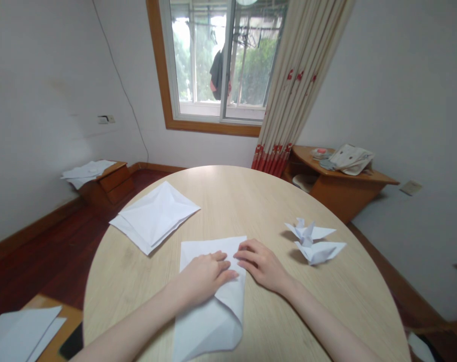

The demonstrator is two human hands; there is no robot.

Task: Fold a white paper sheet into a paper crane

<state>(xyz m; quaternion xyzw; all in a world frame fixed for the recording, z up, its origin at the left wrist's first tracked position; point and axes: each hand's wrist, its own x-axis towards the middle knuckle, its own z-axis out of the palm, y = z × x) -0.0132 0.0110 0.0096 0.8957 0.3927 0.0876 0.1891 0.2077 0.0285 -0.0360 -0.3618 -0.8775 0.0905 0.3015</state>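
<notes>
A white sheet of paper lies in front of me on the round wooden table, its near part curled over in a fold. My left hand rests palm down on the sheet with fingers stretched along the fold. My right hand lies flat on the sheet's right edge, its fingertips pressing the paper beside the left hand's fingers. Neither hand grips anything.
A stack of creased white sheets lies at the table's left. Two folded paper cranes sit at the right. More paper rests on a low surface at bottom left. A low cabinet and corner shelf stand by the walls.
</notes>
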